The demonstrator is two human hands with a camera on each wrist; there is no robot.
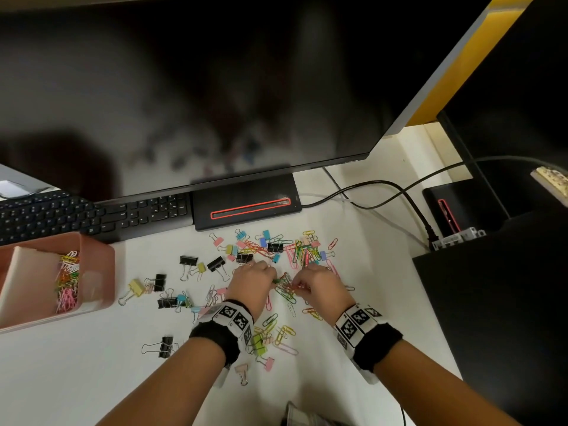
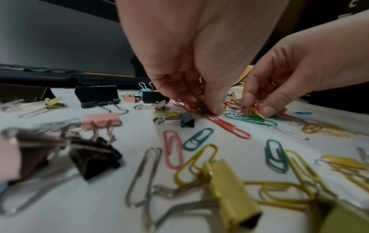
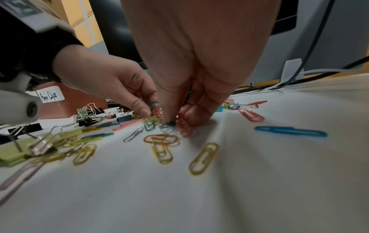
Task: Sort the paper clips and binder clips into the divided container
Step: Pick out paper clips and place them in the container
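Both hands work low at centre frame of the head view, fingertips down on a tangle of paper clips (image 1: pixel 286 287) on the white desk (image 1: pixel 76 373); left hand (image 1: pixel 252 282) has thumb and fingers curled and pinching red and green clips from the tangle, seen close in the left wrist view (image 2: pixel 197 106); right hand (image 1: pixel 321 287) likewise pinches a small bunch of clips with thumb against fingertips (image 3: pixel 169 116), a red clip (image 3: pixel 184 126) standing tilted beside them; the two hands are near each other, apart, with the tangle between. A denser heap of mixed coloured clips (image 1: pixel 302 249) lies just above the hands; binder clips, black (image 1: pixel 188 261) and pastel, are scattered to the left and lower centre, one yellow-green one (image 1: pixel 259 344) just beside the left wristband. The pink divided container (image 1: pixel 98 250) sits at the left edge of the frame, well apart from the hands; its right compartment holds coloured paper clips (image 1: pixel 67 281); the left compartment's contents cannot be made out; a handwritten label (image 3: pixel 51 95) on its wall seems to read "Paper Clips". Above: keyboard (image 1: pixel 92 215), monitor base (image 1: pixel 246 202), dark screen (image 1: pixel 199 87), cables (image 1: pixel 384 186) at upper right.
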